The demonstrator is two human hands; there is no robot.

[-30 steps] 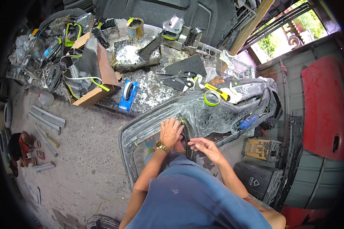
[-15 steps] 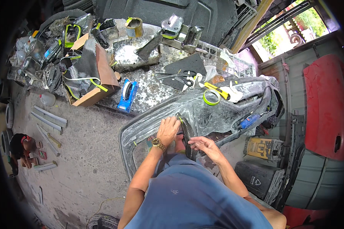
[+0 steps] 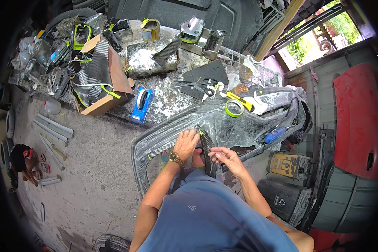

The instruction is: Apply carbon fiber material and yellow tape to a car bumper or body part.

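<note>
Fingers of 2 hands, left hand (image 3: 186,143) & right hand (image 3: 225,157), pinch 1 carbon strip (image 3: 207,149).

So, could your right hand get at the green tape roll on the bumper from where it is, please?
Probably yes: the right hand is on the dark strip, and the green tape roll lies uncovered on the bumper beyond, nothing between.

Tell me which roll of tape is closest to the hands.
The bare green tape roll lying flat on the bumper part, just beyond the right hand. The other roll sits in a blue dispenser on the bench, farther from the left hand.
</note>
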